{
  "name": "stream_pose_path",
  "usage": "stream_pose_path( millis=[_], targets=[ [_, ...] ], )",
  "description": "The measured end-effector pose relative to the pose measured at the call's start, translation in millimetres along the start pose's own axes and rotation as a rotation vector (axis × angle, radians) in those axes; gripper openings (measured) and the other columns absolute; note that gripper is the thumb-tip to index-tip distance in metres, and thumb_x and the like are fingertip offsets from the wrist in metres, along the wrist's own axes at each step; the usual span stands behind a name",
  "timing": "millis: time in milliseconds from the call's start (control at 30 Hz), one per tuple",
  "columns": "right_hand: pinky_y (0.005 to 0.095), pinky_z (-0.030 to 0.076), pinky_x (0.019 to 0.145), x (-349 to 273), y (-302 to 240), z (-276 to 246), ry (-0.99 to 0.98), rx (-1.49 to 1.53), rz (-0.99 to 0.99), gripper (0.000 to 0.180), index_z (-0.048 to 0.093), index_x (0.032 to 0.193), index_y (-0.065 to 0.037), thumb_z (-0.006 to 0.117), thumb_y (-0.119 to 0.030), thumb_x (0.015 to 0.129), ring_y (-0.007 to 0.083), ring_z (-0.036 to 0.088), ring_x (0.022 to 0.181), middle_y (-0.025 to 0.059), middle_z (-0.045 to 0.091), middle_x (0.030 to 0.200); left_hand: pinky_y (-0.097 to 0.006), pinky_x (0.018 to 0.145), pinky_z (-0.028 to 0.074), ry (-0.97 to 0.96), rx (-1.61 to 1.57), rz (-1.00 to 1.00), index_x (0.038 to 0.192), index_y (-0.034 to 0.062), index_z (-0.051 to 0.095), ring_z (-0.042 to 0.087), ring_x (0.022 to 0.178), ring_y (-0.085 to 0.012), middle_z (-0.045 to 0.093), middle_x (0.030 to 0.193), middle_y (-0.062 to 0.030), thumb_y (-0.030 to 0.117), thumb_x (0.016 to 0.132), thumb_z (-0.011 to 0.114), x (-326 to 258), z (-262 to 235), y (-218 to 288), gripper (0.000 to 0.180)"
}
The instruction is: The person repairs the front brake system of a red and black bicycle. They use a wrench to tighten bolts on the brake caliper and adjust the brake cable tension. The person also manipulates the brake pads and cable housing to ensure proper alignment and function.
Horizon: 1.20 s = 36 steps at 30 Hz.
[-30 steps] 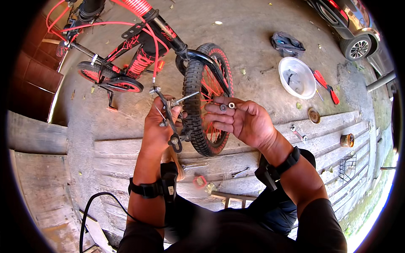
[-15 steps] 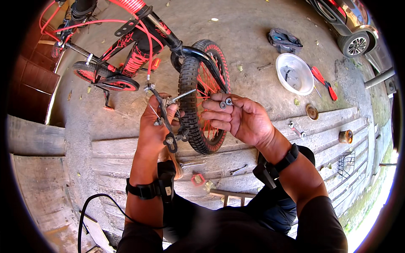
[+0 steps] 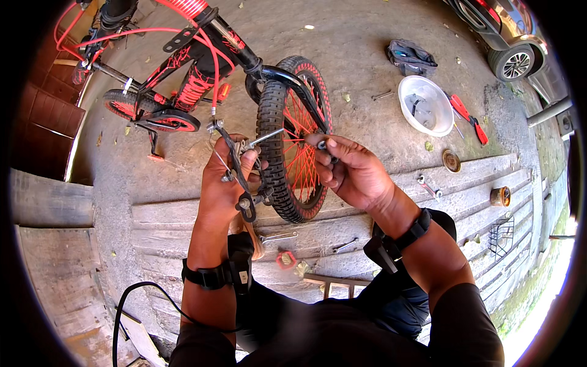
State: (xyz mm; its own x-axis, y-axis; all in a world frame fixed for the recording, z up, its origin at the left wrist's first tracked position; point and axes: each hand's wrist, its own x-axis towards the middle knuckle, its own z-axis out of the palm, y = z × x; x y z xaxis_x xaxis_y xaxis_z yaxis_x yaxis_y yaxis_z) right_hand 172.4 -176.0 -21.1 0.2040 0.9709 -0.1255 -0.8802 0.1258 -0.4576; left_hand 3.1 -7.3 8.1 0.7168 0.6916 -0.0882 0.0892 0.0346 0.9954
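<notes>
My left hand [image 3: 219, 177] is closed around a bicycle caliper brake [image 3: 246, 205], whose dark arms run down past my fingers. A silver bolt [image 3: 268, 136] sticks out of the brake toward the right. The red brake cable [image 3: 214, 85] meets the brake's top end. Facing the bolt, my right hand [image 3: 362, 178] pinches a small metal nut [image 3: 322, 145] between thumb and fingertips, apart from the bolt. A second small piece is partly hidden in the curled fingers. Between and behind the hands stands the front wheel [image 3: 278, 131] of a black and red bicycle [image 3: 199, 82].
At the right are a white plastic tub [image 3: 406, 110] with small parts, red-handled pliers [image 3: 469, 119], a dark tool bag [image 3: 413, 58] and a round lid [image 3: 451, 161]. Wrenches [image 3: 345, 246] and an open can [image 3: 501, 197] rest on the planks [image 3: 391, 229]. A car [image 3: 513, 37] stands far right.
The right fingers have curled inward; the nut, earlier lying on the open fingers beside another, is now pinched at the fingertips. The left hand and brake stay nearly still.
</notes>
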Motion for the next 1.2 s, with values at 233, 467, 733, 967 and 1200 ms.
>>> stream_pose_path(
  millis=[233, 467, 733, 967, 1200],
  targets=[
    [0.0262, 0.049, 0.067, 0, -1, 5, 0.056, -0.052, -0.018, 0.034, 0.055, 0.125, 0.001, 0.052, -0.015, 0.095, 0.0171, 0.065, 0.082, 0.0044, 0.065, 0.093, -0.023, 0.057, 0.050, 0.002, -0.029, 0.001, 0.120, 0.0084, 0.047, 0.068, 0.080, -0.0166, 0.064, 0.095, -0.0054, 0.017, 0.093, 0.062, -1, 1, -1, 0.032],
    [0.0245, 0.050, 0.063, 2, 1, 1, 0.037, -0.030, -0.034, 0.031, 0.057, 0.121, 0.000, 0.052, -0.019, 0.097, 0.0161, 0.066, 0.081, 0.0048, 0.066, 0.094, -0.022, 0.055, 0.049, -0.018, -0.075, -0.023, 0.117, 0.0101, 0.049, 0.068, 0.078, -0.0141, 0.065, 0.093, -0.0034, 0.014, 0.093, 0.062, -2, 2, 0, 0.029],
    [0.0229, 0.049, 0.062, 4, 4, 1, 0.079, -0.027, -0.030, 0.030, 0.059, 0.120, -0.002, 0.054, -0.020, 0.097, 0.0121, 0.061, 0.075, 0.0015, 0.064, 0.091, -0.021, 0.053, 0.049, -0.009, -0.118, -0.067, 0.114, 0.0093, 0.052, 0.067, 0.073, -0.0122, 0.065, 0.092, -0.0017, 0.013, 0.092, 0.063, -7, 12, 3, 0.024],
    [0.0220, 0.048, 0.062, 6, 5, 5, 0.119, -0.143, -0.082, 0.031, 0.058, 0.125, -0.003, 0.054, -0.014, 0.096, 0.0110, 0.063, 0.078, 0.0023, 0.065, 0.094, -0.024, 0.056, 0.050, -0.107, 0.026, -0.059, 0.123, 0.0038, 0.046, 0.066, 0.075, -0.0144, 0.066, 0.094, -0.0071, 0.020, 0.094, 0.058, -9, 14, 6, 0.035],
    [0.0197, 0.047, 0.060, 8, 9, 13, 0.156, -0.370, -0.145, 0.028, 0.062, 0.122, -0.007, 0.058, -0.013, 0.095, 0.0075, 0.061, 0.074, 0.0002, 0.065, 0.091, -0.020, 0.050, 0.045, -0.121, -0.085, -0.069, 0.107, 0.0070, 0.055, 0.062, 0.068, -0.0086, 0.062, 0.081, 0.0006, 0.015, 0.092, 0.063, -11, 22, 9, 0.019]
  ],
)
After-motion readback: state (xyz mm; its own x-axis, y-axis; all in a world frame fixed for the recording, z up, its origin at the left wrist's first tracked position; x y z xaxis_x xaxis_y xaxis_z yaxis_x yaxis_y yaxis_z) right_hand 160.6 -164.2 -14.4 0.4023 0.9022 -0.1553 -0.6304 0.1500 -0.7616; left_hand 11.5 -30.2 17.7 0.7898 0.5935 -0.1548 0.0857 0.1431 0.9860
